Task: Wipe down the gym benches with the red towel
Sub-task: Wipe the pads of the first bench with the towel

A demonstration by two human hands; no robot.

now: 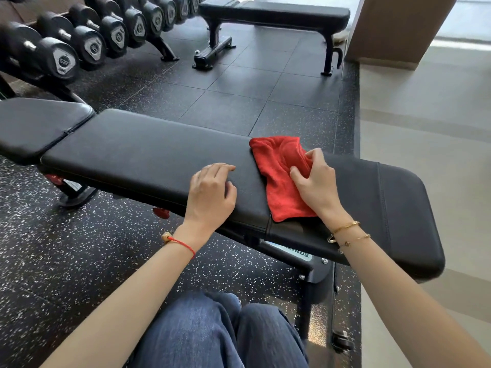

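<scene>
**Near bench under the towel, far bench not yet reached**

My right hand (314, 185) has its fingers curled into the red towel (279, 179), bunching the cloth against the long back pad of the near adjustable bench (148, 158). The towel lies spread across the pad's width, right of the middle, its lower corner hanging just over the near edge. My left hand (212, 192) grips nothing: its fingers are loosely bent and rest on the pad just left of the towel, as if to steady me.

I cannot tell from the leather which parts are already wiped; there are no damp streaks or dust lines to read. By my reckoning I am somewhere in the middle of this bench. The long stretch of pad to the left, the separate seat pad (37, 126) beyond the gap, and the end to the right of my hand each may need a pass.

The flat bench (279, 13) by the dumbbell rack (79, 41) stands well apart, with nothing on it. I judge it is left to do.
</scene>
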